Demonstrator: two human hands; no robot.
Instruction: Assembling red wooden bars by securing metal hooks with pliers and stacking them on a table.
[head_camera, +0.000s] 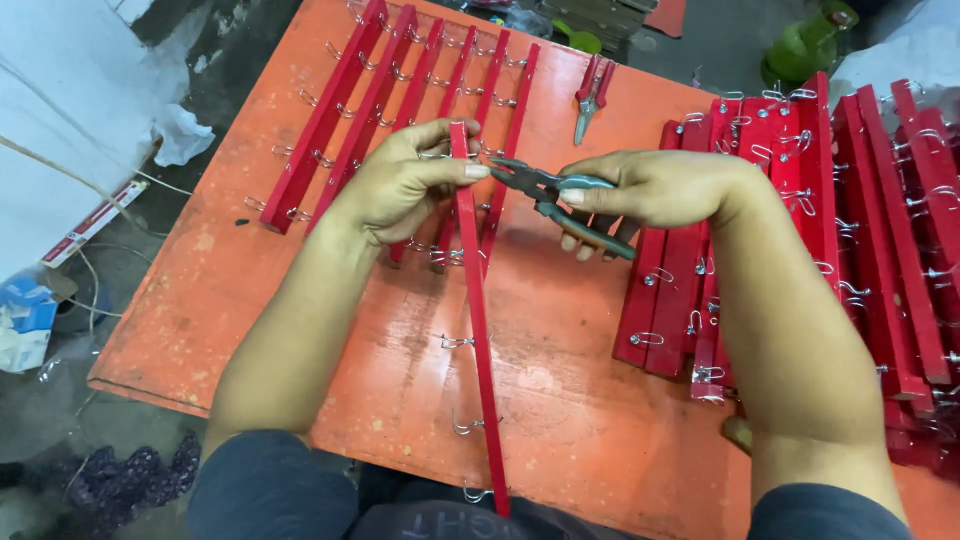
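Left hand (405, 185) is wrapped tight round the top end of a long red wooden strip (478, 320) with wire hooks — strip runs from the hand down toward the person's lap, above the orange table (560, 400). Right hand (660, 188) is closed on grey-handled pliers (555, 195), the nose at the strip's top beside the left thumb. More red strips (345, 110) lie behind, a stack (860, 230) at right, red-handled cutters (592, 95) beyond.

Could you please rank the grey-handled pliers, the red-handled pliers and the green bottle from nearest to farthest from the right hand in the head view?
1. grey-handled pliers: held in the right hand.
2. red-handled pliers: lying on the orange table, beyond the hand.
3. green bottle: past the table's far edge, top right.
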